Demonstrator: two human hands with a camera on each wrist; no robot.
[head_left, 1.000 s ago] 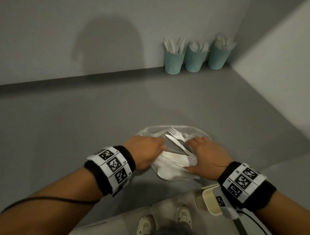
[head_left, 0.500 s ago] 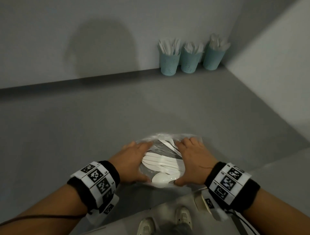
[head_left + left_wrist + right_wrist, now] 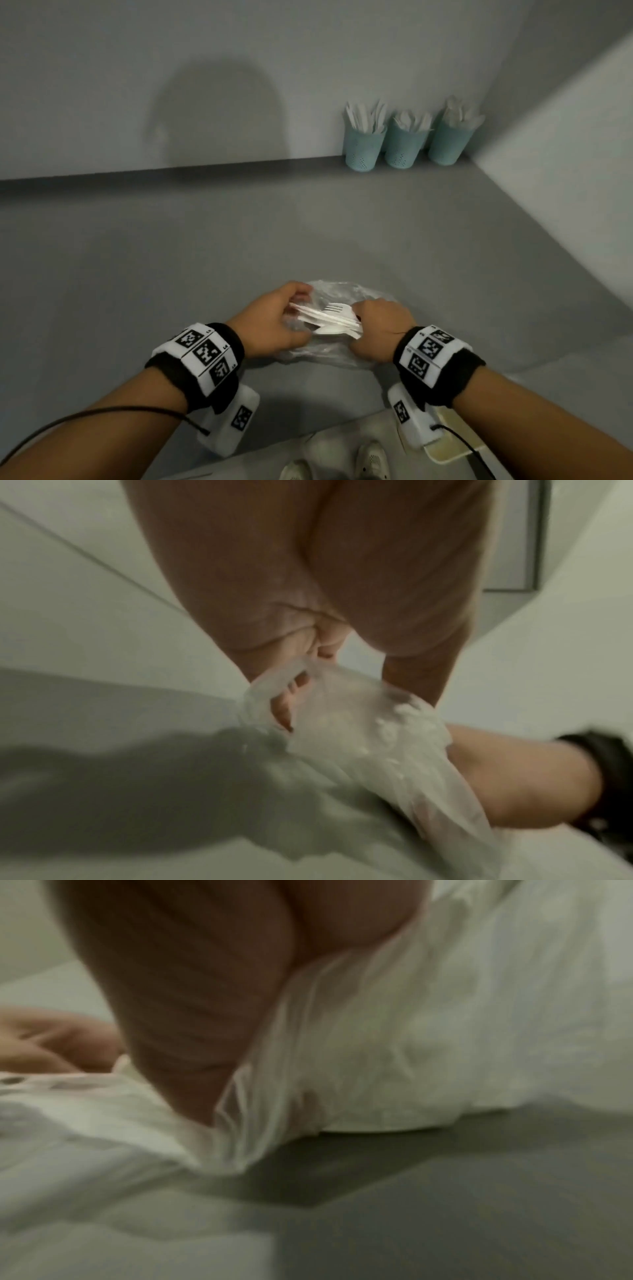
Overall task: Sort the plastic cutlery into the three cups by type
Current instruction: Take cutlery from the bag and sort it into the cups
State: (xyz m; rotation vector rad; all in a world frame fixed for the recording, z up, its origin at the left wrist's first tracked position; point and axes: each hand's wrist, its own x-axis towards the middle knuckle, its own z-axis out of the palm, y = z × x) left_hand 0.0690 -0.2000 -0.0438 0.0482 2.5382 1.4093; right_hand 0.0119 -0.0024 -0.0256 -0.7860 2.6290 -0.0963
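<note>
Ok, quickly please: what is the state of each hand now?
Left hand: fingers curled, pinching the clear plastic bag.
Right hand: curled round the bundle of white cutlery.

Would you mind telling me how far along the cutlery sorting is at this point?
Largely done, by the look of it: the three cups by the back wall already stand full of white pieces, though their types are too small to tell. In hand: the right hand grips a bundle of white cutlery, a fork visible among it, while the left hand holds the clear plastic bag. Left: dropping this bundle into the cups by type.
</note>
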